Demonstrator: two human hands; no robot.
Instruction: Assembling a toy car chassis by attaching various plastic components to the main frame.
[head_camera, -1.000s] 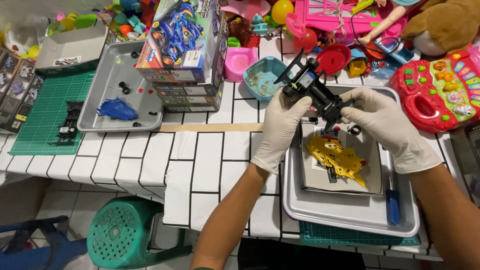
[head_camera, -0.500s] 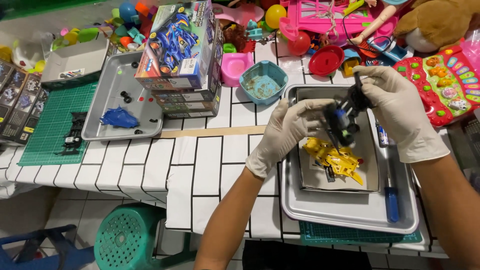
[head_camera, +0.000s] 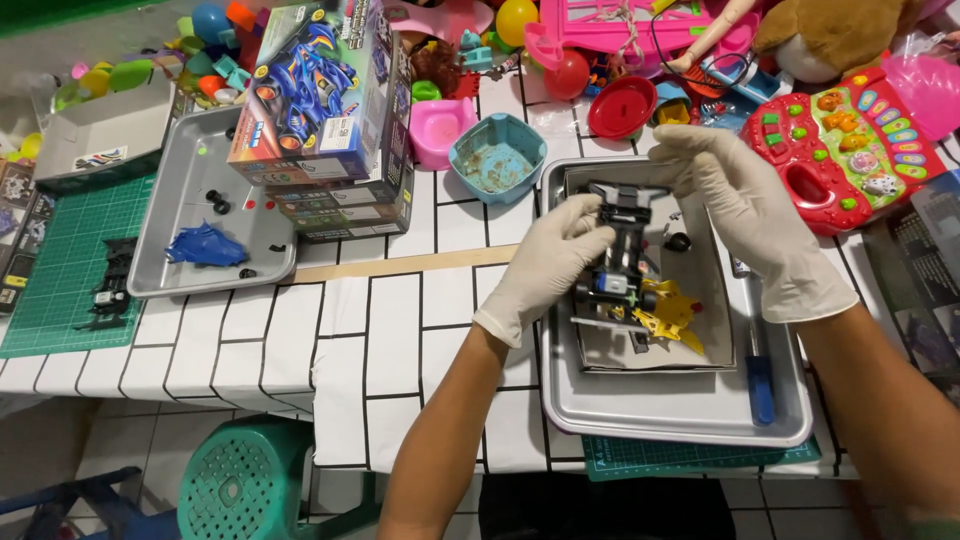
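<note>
Centrally, right of frame middle, the gloved left hand (head_camera: 545, 268) clamps a black toy-car chassis (head_camera: 618, 262) over the metal tray (head_camera: 680, 420), hiding its left edge, while the right hand (head_camera: 740, 215) pinches its top end.

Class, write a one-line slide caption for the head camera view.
Gloved left hand and right hand hold a black toy car chassis over a metal tray holding yellow parts.
</note>
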